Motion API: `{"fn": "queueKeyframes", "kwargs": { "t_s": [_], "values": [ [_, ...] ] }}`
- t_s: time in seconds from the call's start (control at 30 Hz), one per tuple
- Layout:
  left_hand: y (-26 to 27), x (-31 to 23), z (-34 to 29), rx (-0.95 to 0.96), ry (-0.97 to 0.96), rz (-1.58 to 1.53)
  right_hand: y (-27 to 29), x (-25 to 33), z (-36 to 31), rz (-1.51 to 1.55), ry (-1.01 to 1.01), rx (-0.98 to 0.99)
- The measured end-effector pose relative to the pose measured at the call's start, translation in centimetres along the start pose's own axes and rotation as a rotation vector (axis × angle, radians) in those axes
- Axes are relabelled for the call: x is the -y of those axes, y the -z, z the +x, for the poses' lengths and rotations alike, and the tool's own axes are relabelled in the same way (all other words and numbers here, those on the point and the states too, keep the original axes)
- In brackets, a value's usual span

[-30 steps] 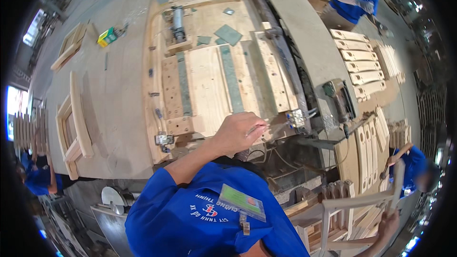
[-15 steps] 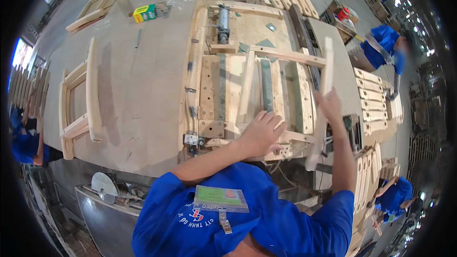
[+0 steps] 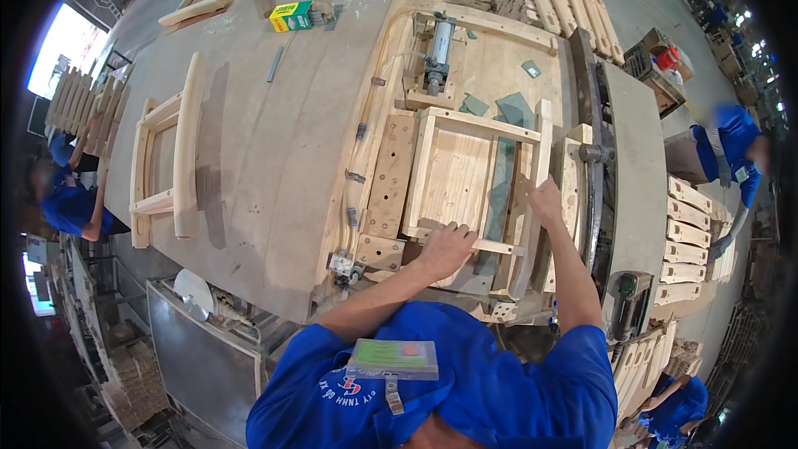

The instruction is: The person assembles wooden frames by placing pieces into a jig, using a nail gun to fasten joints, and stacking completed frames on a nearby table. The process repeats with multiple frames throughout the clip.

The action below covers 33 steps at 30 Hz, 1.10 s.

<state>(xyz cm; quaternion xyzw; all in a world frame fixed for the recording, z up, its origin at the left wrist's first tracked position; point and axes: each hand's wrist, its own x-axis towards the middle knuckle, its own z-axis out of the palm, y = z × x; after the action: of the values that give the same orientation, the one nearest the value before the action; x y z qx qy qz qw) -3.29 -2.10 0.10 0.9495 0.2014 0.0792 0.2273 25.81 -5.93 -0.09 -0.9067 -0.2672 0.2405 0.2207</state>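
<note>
Workbench jig (image 3: 490, 66) — wooden frame (image 3: 482, 123) now nearer its left block (image 3: 394, 176) — hands (image 3: 545, 202) holding near rail (image 3: 499, 247), right bar (image 3: 543, 137).

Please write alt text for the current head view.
A person's left grip is on the near rail of a wooden frame, the right grip on its right bar. The frame lies over a wooden jig with a silver cylinder beyond; a second frame and a yellow-green box are on the table to the left.
</note>
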Motion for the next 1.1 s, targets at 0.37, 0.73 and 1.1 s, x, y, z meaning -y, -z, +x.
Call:
{"fn": "queueKeyframes", "kwargs": {
  "t_s": [0.37,0.73,1.1],
  "values": [
    [-0.6,1.1,-0.8,0.002,0.052,-0.077,-2.0,0.4,-1.3,-0.309,0.037,-0.064],
    [-0.5,1.0,-2.0,-0.035,0.107,-0.112,-5.4,1.8,-14.9,-0.351,0.890,0.183],
    [9.8,3.8,-10.1,-0.639,-0.010,0.105,-8.0,1.2,-17.0,-0.241,0.806,-0.072]
  ]
}}
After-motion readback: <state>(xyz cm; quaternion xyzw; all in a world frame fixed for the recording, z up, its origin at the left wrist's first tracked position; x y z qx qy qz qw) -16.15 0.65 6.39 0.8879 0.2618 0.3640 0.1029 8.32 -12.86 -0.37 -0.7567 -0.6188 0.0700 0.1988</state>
